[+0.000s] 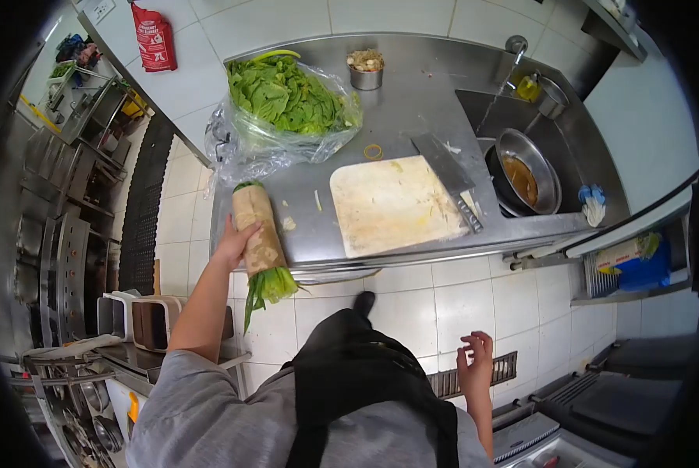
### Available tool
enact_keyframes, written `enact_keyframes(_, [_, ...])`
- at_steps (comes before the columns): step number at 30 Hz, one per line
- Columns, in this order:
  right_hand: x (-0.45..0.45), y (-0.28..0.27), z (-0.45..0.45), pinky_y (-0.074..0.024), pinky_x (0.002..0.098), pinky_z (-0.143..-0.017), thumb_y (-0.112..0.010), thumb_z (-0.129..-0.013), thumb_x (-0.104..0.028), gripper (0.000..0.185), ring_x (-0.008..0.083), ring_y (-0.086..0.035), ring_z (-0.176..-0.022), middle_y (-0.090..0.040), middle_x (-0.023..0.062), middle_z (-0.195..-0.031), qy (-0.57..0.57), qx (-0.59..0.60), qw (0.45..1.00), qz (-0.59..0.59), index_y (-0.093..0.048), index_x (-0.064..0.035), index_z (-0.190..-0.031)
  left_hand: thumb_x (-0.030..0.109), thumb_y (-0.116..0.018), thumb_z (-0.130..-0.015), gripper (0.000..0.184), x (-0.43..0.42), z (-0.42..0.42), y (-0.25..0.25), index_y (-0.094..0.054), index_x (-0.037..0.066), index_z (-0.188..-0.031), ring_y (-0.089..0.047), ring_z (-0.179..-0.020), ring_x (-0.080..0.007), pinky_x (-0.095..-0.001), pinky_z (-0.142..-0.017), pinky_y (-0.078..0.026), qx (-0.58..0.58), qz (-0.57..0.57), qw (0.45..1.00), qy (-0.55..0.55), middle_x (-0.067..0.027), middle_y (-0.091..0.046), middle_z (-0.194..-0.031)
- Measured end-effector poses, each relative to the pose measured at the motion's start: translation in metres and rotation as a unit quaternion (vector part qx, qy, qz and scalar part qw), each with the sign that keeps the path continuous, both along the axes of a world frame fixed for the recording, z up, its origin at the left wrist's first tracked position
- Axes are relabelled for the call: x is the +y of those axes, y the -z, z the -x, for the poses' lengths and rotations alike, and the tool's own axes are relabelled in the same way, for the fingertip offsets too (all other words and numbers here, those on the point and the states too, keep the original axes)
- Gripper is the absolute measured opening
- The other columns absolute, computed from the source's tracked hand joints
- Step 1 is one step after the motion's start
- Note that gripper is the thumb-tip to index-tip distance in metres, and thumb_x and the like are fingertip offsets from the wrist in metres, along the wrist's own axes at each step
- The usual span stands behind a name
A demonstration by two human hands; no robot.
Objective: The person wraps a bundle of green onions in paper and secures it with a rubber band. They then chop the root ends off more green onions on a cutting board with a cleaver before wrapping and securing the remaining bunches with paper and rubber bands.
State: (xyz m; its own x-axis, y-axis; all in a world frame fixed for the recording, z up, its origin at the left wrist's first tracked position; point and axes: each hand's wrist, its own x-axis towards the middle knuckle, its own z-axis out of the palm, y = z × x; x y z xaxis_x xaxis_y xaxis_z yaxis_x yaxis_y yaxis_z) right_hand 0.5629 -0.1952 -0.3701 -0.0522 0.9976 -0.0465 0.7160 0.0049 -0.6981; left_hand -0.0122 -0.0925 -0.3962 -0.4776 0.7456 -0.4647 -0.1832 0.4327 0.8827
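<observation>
My left hand [236, 242] is closed around a bundle of green vegetables [259, 230] rolled in brown paper. Leafy tops poke out at the far end, and pale green stalks with long thin leaves hang past the counter's front edge. Off to the right, my right hand [477, 363] hovers over the floor, its fingers loosely bent and apart, holding nothing. A worn white cutting board [396, 204] lies on the steel counter [318, 234]. Across the board's right side rests a cleaver [445, 171]. Behind the bundle, leafy greens [287, 97] fill a clear plastic bag [244, 160].
Water runs from a faucet [515, 47] into the sink [474, 105], where metal bowls [548, 183] sit. A small metal cup [367, 76] of root ends stands at the back. A rubber band [373, 151] lies near the board. A floor drain grate [445, 384] is below.
</observation>
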Motion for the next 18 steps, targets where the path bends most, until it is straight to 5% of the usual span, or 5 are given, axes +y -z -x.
enact_keyframes(3, [0.009,0.018,-0.026,-0.0531,0.0364,-0.074,-0.068,-0.085,-0.001,0.029,0.0257,-0.064,-0.09,-0.051,0.0145,-0.13,0.017,-0.019,0.998,0.051,-0.062,-0.0057,-0.112,0.017,-0.079,-0.081,0.112,0.014,0.008,-0.012,0.001,0.007,-0.158,-0.057,-0.121,-0.0363,-0.0453,-0.096,-0.053,0.042,0.082,0.995,0.034,-0.0261,-0.042,-0.146])
enact_keyframes(6, [0.023,0.024,-0.047,-0.0541,0.0435,-0.084,-0.072,-0.082,-0.002,0.038,0.0356,-0.063,-0.101,-0.047,0.0205,-0.134,0.026,-0.068,0.984,0.16,-0.059,-0.0037,-0.117,0.005,-0.068,-0.077,0.087,0.07,-0.011,-0.018,-0.028,0.006,-0.155,-0.054,-0.127,-0.0359,-0.0402,-0.108,-0.043,0.622,-0.164,0.766,0.001,-0.0231,-0.052,-0.139])
enact_keyframes(10, [0.043,0.046,-0.09,-0.0494,0.0465,-0.094,-0.074,-0.079,-0.001,0.041,0.0434,-0.056,-0.113,-0.05,0.0235,-0.131,-0.006,-0.132,0.985,0.111,-0.059,-0.0027,-0.117,0.001,-0.065,-0.079,0.06,0.179,-0.067,-0.042,-0.052,0.003,-0.137,-0.058,-0.12,-0.0351,-0.0408,-0.102,-0.047,0.478,-0.27,0.828,0.113,-0.0206,-0.059,-0.127])
enact_keyframes(12, [0.064,0.046,-0.108,-0.0504,0.0455,-0.092,-0.073,-0.079,-0.001,0.04,0.0423,-0.057,-0.111,-0.051,0.0234,-0.129,0.006,-0.123,0.985,0.117,-0.059,-0.0024,-0.116,-0.003,-0.063,-0.081,0.035,0.231,-0.091,-0.05,-0.067,0.002,-0.115,-0.06,-0.111,-0.0362,-0.0408,-0.096,-0.05,0.597,-0.279,0.722,0.209,-0.0178,-0.062,-0.117])
enact_keyframes(18, [0.09,0.057,-0.135,-0.0532,0.0396,-0.077,-0.069,-0.082,0.001,0.037,0.0342,-0.061,-0.094,-0.056,0.0201,-0.117,0.08,-0.091,0.988,0.098,-0.058,-0.0013,-0.117,0.007,-0.06,-0.087,0.027,0.356,-0.09,-0.026,-0.069,0.004,-0.112,-0.064,-0.098,-0.0406,-0.0454,-0.088,-0.052,0.635,-0.142,0.709,0.272,-0.0206,-0.066,-0.106])
